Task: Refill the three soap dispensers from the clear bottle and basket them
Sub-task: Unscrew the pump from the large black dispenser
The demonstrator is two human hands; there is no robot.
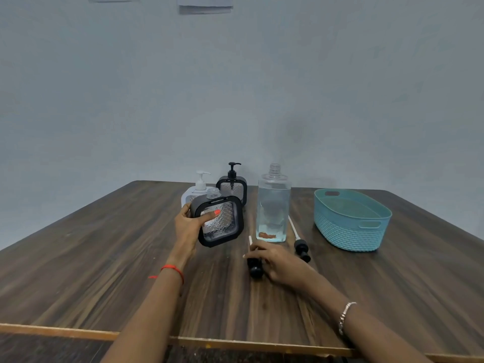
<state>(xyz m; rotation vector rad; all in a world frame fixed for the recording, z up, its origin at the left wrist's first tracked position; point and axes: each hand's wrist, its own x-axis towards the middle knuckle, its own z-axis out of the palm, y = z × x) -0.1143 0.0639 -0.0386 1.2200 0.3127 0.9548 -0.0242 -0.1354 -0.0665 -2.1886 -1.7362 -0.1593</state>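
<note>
My left hand (189, 224) grips a black-framed soap dispenser (222, 223) with its neck uncapped, tilted slightly above the table. My right hand (277, 263) holds a black pump head (254, 267) lying on the table, its white tube pointing away from me. A second black pump head (301, 249) with a white tube lies to the right of it. The tall clear bottle (273, 205) stands uncapped, holding clear liquid. Behind stand a white dispenser (197, 191) and another black dispenser (232, 186), both with pumps on. The teal basket (351, 226) sits at the right.
The wooden table (104, 258) runs to a pale front edge near me and to a grey wall at the back. The basket's inside shows nothing in it.
</note>
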